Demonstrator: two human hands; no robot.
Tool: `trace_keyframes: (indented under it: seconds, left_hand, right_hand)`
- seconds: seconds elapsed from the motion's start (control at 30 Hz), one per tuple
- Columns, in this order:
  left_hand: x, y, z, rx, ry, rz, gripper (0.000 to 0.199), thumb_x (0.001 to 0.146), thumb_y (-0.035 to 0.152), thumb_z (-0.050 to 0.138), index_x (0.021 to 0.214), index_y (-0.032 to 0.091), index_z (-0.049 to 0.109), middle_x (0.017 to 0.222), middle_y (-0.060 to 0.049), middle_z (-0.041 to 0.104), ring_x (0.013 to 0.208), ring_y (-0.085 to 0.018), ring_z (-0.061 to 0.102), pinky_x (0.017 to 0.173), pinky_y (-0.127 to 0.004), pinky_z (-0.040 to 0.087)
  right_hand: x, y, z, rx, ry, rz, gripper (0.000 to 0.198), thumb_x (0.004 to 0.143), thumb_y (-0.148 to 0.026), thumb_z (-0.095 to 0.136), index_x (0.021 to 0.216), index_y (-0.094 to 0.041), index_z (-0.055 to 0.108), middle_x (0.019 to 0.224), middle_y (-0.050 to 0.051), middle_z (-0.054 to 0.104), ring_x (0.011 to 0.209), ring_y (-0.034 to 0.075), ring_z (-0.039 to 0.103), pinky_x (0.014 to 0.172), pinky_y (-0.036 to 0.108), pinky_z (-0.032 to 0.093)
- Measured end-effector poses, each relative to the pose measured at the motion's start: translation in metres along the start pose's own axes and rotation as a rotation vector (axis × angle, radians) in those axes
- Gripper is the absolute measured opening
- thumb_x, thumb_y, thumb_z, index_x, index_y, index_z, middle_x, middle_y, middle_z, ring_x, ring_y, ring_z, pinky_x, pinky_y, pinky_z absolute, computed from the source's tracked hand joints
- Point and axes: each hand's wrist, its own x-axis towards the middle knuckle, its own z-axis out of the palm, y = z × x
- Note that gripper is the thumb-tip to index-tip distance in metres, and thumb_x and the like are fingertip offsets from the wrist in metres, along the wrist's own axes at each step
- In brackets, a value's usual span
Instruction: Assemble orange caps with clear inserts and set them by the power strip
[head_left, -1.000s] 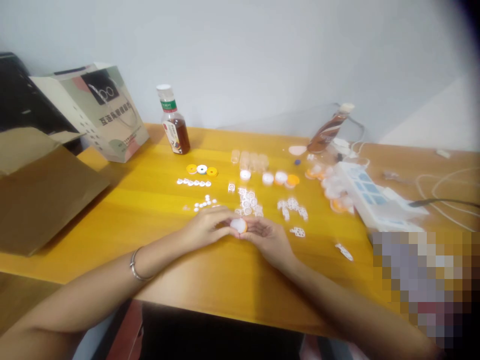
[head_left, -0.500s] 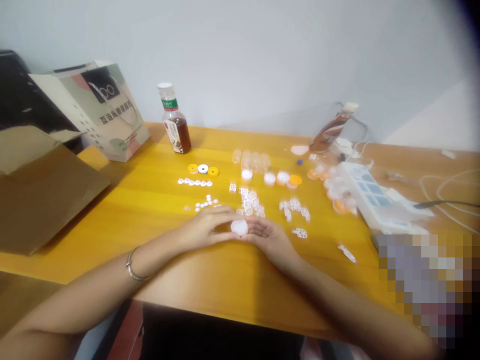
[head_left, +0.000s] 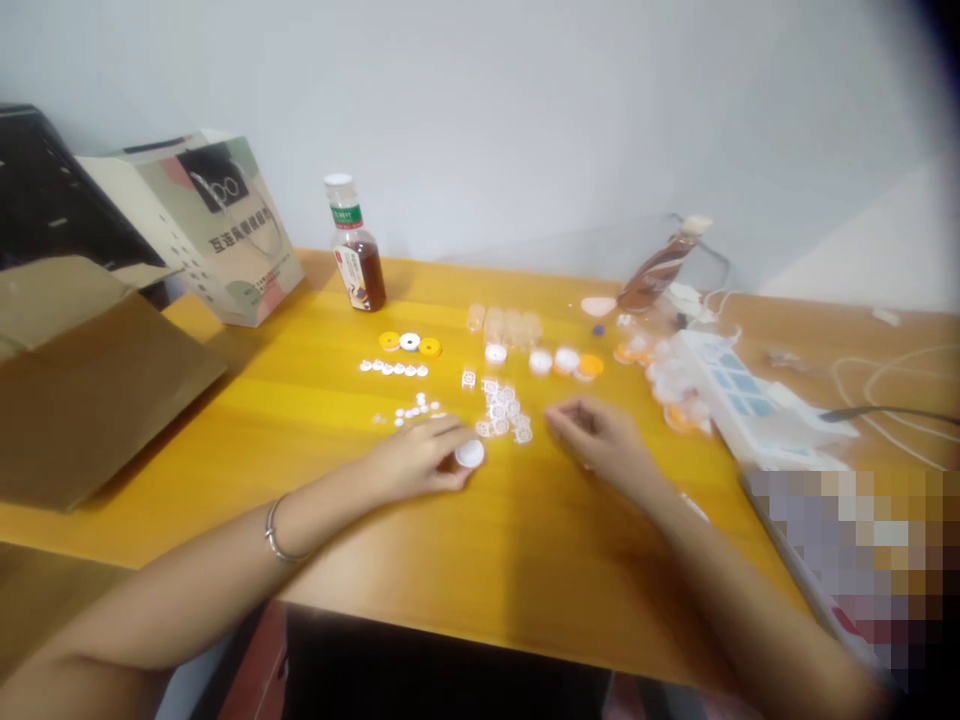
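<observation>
My left hand (head_left: 420, 455) grips a white round disc, cap-like in shape (head_left: 469, 454), between thumb and fingers, just above the table. Apart from it on the right, my right hand (head_left: 596, 435) has loosely curled fingers, with a gap between thumb and forefinger and nothing visible in them. Between the hands and slightly farther back lies a loose pile of white pieces with wheel-like cutouts (head_left: 501, 408). Small white round pieces (head_left: 420, 405) lie beyond my left hand, and a row of little white parts (head_left: 394, 369) sits behind them.
Orange and white rings (head_left: 409, 342), white and orange round parts (head_left: 566, 360) and clear cylinders (head_left: 512, 327) stand farther back. A drink bottle (head_left: 360, 260) is at back left, another bottle (head_left: 660, 265) leans at right. A cardboard box (head_left: 112, 380), paper bag (head_left: 232, 240) and white compartment case (head_left: 739, 385) flank the table.
My right hand has let go of the white disc and moved right, over the white pieces there. My left hand keeps the disc, shifted slightly left.
</observation>
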Motion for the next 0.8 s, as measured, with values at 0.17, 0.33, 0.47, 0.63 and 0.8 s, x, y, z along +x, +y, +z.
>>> trace_keyframes:
  seconds: [0.17,0.33,0.47,0.63,0.8]
  left_hand:
    - [-0.001,0.001,0.001,0.039,-0.096,0.025,0.023,0.076,0.022,0.051,0.097,0.015,0.057,0.082,-0.006,0.056,0.073,-0.015,0.051,0.066,-0.027,0.043]
    - [-0.001,0.004,0.0,0.003,-0.118,0.034,0.02,0.079,0.028,0.05,0.094,0.016,0.056,0.082,-0.005,0.055,0.074,-0.015,0.05,0.067,-0.027,0.042]
    - [-0.001,0.004,0.001,-0.006,-0.107,0.057,0.021,0.08,0.029,0.051,0.095,0.015,0.056,0.083,-0.006,0.055,0.074,-0.015,0.05,0.068,-0.027,0.041]
    - [-0.001,0.005,0.001,-0.025,-0.104,0.071,0.023,0.082,0.029,0.049,0.099,0.015,0.055,0.084,-0.007,0.056,0.077,-0.016,0.05,0.07,-0.027,0.041]
    - [-0.001,0.005,0.0,-0.041,-0.108,0.053,0.029,0.082,0.033,0.051,0.105,0.016,0.054,0.089,-0.007,0.057,0.081,-0.017,0.051,0.072,-0.028,0.043]
  right_hand:
    - [0.008,0.015,-0.057,-0.401,-0.293,0.061,0.026,0.063,-0.043,0.068,0.073,-0.021,0.061,0.062,0.001,0.062,0.051,0.013,0.053,0.045,0.023,0.037]
    - [0.0,0.027,-0.057,-0.472,-0.438,0.01,0.02,0.059,-0.029,0.07,0.076,-0.023,0.06,0.065,-0.001,0.059,0.054,0.013,0.053,0.048,0.024,0.039]
    - [0.001,0.02,-0.044,-0.433,-0.469,-0.047,0.005,0.066,-0.025,0.062,0.068,-0.021,0.06,0.06,-0.001,0.057,0.052,0.012,0.05,0.049,0.023,0.037]
    - [0.004,0.005,-0.045,-0.256,-0.431,0.035,0.019,0.069,-0.038,0.062,0.075,-0.02,0.062,0.056,-0.002,0.055,0.051,0.011,0.049,0.05,0.023,0.037]
    - [0.006,-0.007,-0.032,0.242,-0.225,-0.008,0.024,0.063,-0.04,0.07,0.068,-0.018,0.061,0.074,0.002,0.063,0.066,0.013,0.057,0.065,0.028,0.045]
